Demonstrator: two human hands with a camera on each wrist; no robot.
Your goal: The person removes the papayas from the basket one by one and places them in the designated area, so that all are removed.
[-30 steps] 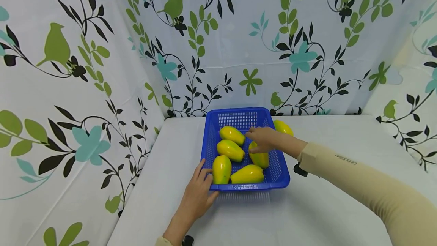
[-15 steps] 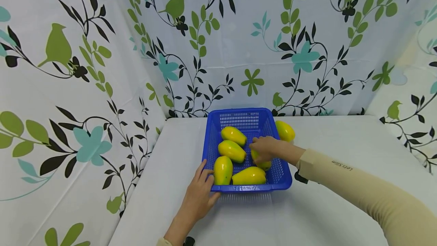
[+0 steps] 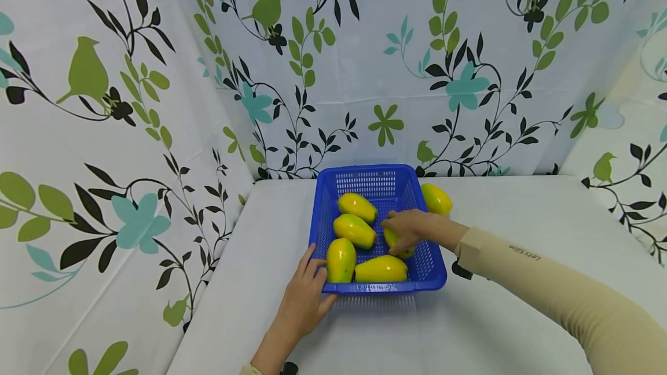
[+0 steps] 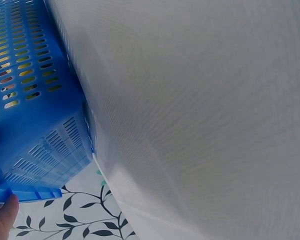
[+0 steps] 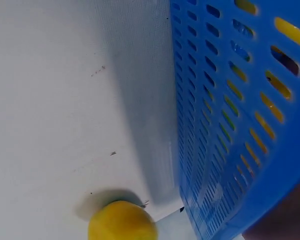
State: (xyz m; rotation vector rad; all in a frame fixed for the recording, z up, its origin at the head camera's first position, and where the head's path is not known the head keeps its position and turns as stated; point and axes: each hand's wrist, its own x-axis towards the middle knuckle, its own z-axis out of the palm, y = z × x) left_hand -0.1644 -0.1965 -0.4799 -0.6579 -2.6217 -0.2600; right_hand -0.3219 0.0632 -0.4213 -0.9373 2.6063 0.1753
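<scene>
A blue plastic basket (image 3: 374,288) stands on the white table, with several yellow papayas (image 3: 380,269) lying inside. My left hand (image 3: 301,300) grips its near left corner, fingers over the left rim and thumb at the front; in the left wrist view a fingertip (image 4: 9,211) shows at the rim. Inside the basket, on the right side, my right hand (image 3: 406,228) holds a papaya (image 3: 405,252) from above, partly covering it. The right wrist view shows mostly the slotted basket wall (image 5: 215,110), which hides the grip.
Another papaya (image 3: 436,199) lies on the table outside the basket, beyond its right rim; the right wrist view shows a yellow fruit (image 5: 122,222) beside the basket too. Patterned curtains (image 3: 344,74) hang behind and along both sides of the white table (image 3: 510,213).
My right hand has lowered onto the right-hand papaya, its fingers closing round it and hiding more of it. My left hand has stayed at the basket's corner. The view has shifted slightly.
</scene>
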